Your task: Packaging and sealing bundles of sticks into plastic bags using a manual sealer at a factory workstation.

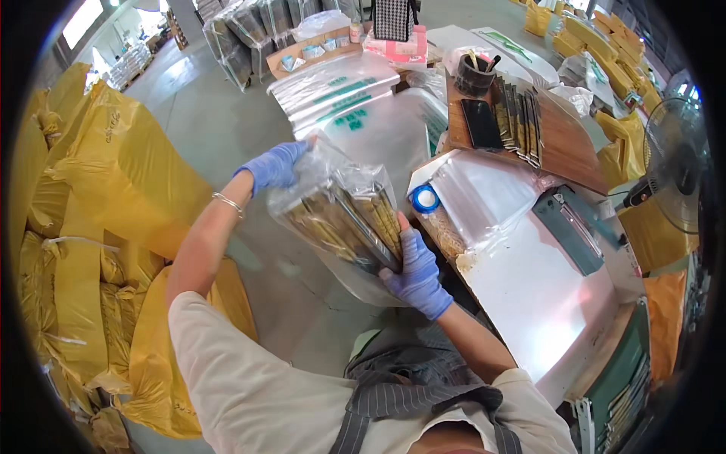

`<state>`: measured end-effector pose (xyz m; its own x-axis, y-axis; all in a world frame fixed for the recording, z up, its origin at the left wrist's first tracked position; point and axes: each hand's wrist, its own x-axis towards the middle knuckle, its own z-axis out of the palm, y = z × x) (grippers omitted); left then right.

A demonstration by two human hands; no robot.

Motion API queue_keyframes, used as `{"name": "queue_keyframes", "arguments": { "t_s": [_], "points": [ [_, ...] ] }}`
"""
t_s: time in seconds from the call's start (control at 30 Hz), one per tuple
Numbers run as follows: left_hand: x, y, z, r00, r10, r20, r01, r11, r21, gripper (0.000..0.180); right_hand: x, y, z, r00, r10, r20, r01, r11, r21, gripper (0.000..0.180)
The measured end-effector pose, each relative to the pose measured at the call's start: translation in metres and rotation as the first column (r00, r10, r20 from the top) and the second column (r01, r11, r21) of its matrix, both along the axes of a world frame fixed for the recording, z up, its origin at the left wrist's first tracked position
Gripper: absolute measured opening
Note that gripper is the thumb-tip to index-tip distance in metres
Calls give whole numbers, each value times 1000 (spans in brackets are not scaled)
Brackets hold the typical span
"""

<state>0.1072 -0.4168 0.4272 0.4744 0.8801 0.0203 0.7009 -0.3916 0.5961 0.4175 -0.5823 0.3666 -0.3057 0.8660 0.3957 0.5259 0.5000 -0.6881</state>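
A clear plastic bag (pixel 304 198) filled with slim gold-and-dark packets (pixel 344 219) hangs in front of me, tilted, over the floor left of the table. My left hand (pixel 277 166), in a lavender glove with bare fingertips, is closed on the bag's upper left part; its fingers are partly hidden by the plastic. Lower on the right side, my gloved right hand (pixel 418 277) grips the filled bag, thumb along its edge. Close by on the table lie a blue tape roll (pixel 425 198) and a stack of clear flat bags (pixel 484 198).
On the white table (pixel 529 310) rests a grey-green bag sealer (pixel 569 229). A wooden board (pixel 571 155) carries a black phone (pixel 482 124), more packets (pixel 517 121) and a dark round holder (pixel 475 76). A fan (pixel 673 166) stands right; yellow sacks (pixel 128 163) pile up left.
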Motion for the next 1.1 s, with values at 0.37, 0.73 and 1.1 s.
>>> {"name": "queue_keyframes", "arguments": {
  "t_s": [0.37,0.73,1.1],
  "points": [
    [46,12,30,933,-79,-351,93,995,23,84,-50,122,-18,961,196,195,-56,829,-557,76],
    [39,88,-101,487,527,697,-640,758,-126,8,42,-30,-24,915,-283,288,246,956,157,37],
    [-141,170,-37,652,608,-453,-277,747,605,21,7,91,91,998,43,-41,-22,912,410,14]
  ]
}}
